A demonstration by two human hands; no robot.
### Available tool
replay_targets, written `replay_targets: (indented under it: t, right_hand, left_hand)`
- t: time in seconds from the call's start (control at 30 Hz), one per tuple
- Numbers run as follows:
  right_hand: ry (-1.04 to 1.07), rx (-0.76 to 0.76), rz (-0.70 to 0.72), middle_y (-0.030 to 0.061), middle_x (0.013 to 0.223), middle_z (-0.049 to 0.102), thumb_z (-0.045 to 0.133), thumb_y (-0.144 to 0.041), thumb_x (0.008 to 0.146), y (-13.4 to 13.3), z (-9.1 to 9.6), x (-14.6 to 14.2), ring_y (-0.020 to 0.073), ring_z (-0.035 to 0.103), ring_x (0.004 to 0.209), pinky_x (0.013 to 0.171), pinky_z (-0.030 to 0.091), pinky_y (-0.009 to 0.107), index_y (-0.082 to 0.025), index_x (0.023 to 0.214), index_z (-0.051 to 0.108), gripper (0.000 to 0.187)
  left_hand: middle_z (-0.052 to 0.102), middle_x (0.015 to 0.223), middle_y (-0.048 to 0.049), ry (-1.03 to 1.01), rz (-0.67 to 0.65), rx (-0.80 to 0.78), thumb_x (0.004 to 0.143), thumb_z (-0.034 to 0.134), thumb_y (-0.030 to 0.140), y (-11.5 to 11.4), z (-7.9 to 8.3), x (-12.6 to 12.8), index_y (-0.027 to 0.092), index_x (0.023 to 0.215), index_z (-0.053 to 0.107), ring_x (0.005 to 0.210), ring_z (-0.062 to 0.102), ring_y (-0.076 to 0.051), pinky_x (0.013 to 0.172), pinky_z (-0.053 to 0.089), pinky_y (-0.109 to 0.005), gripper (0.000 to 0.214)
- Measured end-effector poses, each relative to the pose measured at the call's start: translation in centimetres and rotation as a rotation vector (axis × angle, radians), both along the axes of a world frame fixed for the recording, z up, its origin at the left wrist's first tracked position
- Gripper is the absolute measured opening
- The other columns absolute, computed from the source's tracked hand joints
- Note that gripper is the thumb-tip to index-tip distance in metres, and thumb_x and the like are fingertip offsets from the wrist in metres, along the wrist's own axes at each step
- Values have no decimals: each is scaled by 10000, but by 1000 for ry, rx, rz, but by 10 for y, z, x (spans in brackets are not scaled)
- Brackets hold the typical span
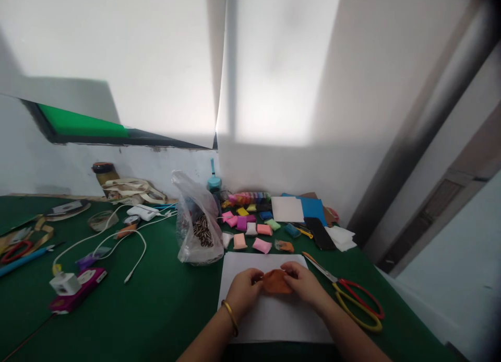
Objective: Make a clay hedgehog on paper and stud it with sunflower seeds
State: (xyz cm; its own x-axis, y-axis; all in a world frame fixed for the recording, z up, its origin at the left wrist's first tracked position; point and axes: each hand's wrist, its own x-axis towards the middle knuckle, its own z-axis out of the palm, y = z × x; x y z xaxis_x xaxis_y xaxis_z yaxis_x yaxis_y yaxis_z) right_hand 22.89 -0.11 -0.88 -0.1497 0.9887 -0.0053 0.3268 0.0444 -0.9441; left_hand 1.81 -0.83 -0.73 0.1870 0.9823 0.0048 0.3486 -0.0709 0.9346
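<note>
While Both Hands Held an Orange Piece, White Paper Lay Below

Although many small things stood about on the green desk (pixel 156 312), the work was gathered at one place, above the white paper (pixel 277 320) in front of the person. There the orange piece (pixel 277 282) was held between the two hands. The left hand (pixel 243 293), with a gold bracelet (pixel 230 318) at its wrist, pinched the left edge with its fingertips, and the right hand (pixel 306 284) gripped the right edge in a similar way. Neither hand was free. I could not tell if the piece was bare soft material or a wrapped packet, nor whether its lower edge touched the paper.

Just beyond the paper lay several coloured packets, among them a pink packet (pixel 262 245), a peach packet (pixel 239 241) and a clear-wrapped orange packet (pixel 284 246). On the right were the scissors (pixel 335 281), with one red and one yellow handle, their blades close to the paper's edge. A black phone (pixel 320 233) lay farther back. To the left stood a plastic bag (pixel 183 195) with dark striped seeds (pixel 203 231) inside.

As I judged it, the step in hand was fingering or opening out the orange piece. The next move seemed to call for an even grip from both sides and gentle pressure, because a sudden pull might tear it.
</note>
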Motion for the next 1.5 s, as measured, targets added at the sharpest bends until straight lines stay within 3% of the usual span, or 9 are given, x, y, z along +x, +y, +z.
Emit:
replay_targets:
  t: [0.23,0.33,0.4,0.5,0.57,0.93,1.23,1.4,1.5]
  right_hand:
    - [-95,66,-35,55,931,666,511,-260,698,3,-4,-3,218,624,893,827,474,355,-190,957,607,285]
    - [-214,108,-26,60,979,666,506,-231,705,1,-1,-4,216,611,939,876,453,355,-194,967,625,290]
    - [-305,146,-26,78,1041,652,503,-213,709,-1,0,-3,221,593,983,906,437,359,-185,1005,630,323]
    - [-388,200,-11,100,1143,613,472,-204,741,-5,-3,1,220,558,1059,952,413,362,-164,1108,600,390]
    - [-421,231,8,100,1175,596,438,-200,769,-7,-5,6,212,537,1095,986,391,361,-155,1144,583,405]
    - [-557,489,66,58,1313,514,413,-253,849,-34,-11,19,226,433,1238,1058,341,432,-226,1234,541,406]
    - [-722,397,176,29,1376,444,345,-228,874,-22,-22,12,217,307,1322,1087,239,476,-240,1313,447,450]
    - [-692,436,148,40,1385,432,342,-206,867,-21,-25,16,208,295,1329,1088,257,456,-216,1319,441,463]
    - [-626,508,78,62,1355,469,342,-180,860,-24,-23,21,199,355,1298,1075,308,426,-191,1287,482,450]
  left_hand:
    - [639,933,-79,298,102,176,787,485,260,-4,17,-9,178,948,658,819,571,-197,776,421,-317,250]
    - [628,987,-78,344,-41,350,829,433,240,-12,27,-3,209,962,664,949,545,-208,870,404,-335,268]
    - [584,1159,-73,400,-211,434,856,404,251,-18,30,4,240,1112,610,1081,502,-211,964,360,-356,329]
    - [368,1419,-49,558,-447,495,828,490,388,-26,26,11,268,1329,399,1305,298,-252,1085,197,-448,523]
    - [251,1476,-58,637,-504,496,806,489,506,-28,20,12,248,1383,302,1359,167,-268,1105,110,-483,659]
    - [185,1485,-116,718,-499,427,780,399,649,-29,6,9,191,1407,258,1370,92,-295,1106,82,-498,790]
    - [139,1497,-102,730,-492,401,773,378,671,-32,7,10,228,1421,205,1375,59,-287,1102,38,-519,804]
    - [136,1499,-97,648,-459,379,751,508,593,-31,6,9,215,1429,171,1372,93,-284,1112,72,-501,846]
    - [225,1480,-90,467,-330,347,855,405,478,-28,9,6,187,1420,214,1352,211,-229,1114,189,-413,663]
